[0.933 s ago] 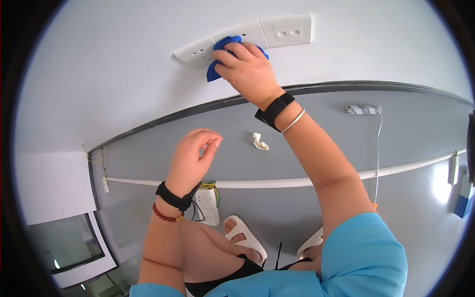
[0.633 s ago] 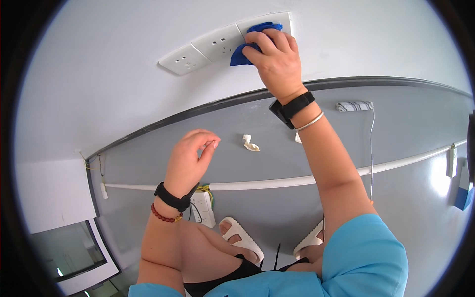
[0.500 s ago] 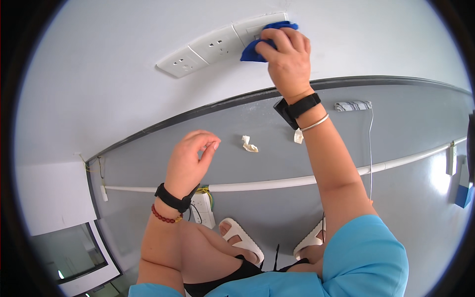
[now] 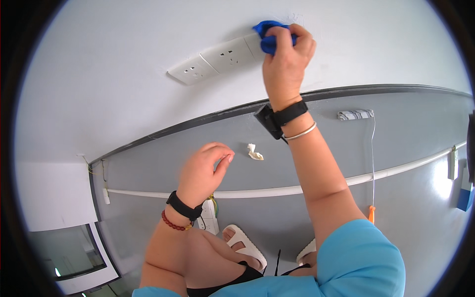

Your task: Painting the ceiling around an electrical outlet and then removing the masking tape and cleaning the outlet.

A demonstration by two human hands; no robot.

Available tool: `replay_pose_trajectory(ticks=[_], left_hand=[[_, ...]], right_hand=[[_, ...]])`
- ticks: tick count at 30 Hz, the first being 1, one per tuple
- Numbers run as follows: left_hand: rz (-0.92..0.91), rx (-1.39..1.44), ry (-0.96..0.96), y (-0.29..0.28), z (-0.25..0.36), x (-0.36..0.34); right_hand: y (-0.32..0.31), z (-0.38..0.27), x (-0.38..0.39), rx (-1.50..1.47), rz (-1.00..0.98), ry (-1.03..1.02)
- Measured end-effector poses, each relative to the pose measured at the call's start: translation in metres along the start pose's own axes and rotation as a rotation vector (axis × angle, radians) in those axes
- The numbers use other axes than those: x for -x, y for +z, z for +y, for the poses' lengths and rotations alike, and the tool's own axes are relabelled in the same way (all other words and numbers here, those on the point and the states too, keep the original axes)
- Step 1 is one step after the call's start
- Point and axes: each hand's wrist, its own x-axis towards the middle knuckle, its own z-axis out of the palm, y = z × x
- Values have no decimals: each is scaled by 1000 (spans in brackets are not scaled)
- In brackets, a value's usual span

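My right hand (image 4: 289, 62) is closed on a blue cloth (image 4: 269, 43), bunched under the fingers. The cloth is pressed at the right end of a white row of socket panels (image 4: 232, 53) on the white wall, partly covering the rightmost panel. Whitish smears mark the wall just past the cloth. Lower and to the left hangs my left hand (image 4: 204, 167), fingers curled together with the thumb against them; nothing shows between them. Both wrists wear black straps.
Crumpled white paper (image 4: 255, 152) lies on the grey floor beyond a dark skirting strip (image 4: 208, 119). To the right is a paint roller (image 4: 356, 115) with an orange handle. A white pipe (image 4: 257, 193) crosses the floor, near a white power strip (image 4: 210, 222). A blue-and-white box (image 4: 465, 198) stands far right.
My right hand and the cloth have shifted around the rightmost panel to its upper edge, and the hand has turned. The left hand has moved slightly right and down, still curled.
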Motion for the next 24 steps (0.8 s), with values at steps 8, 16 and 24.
replay_pose_trajectory(ticks=[8, 16, 24], left_hand=[[-15, -20, 21, -1, 0, 0], [-91, -85, 68, -1, -6, 1], [-344, -153, 220, 8, -38, 2]], right_hand=[[27, -41, 44, -175, -225, -209], [24, -57, 74, -485, -801, -475], [-9, -95, 16, -212, -1462, -468]])
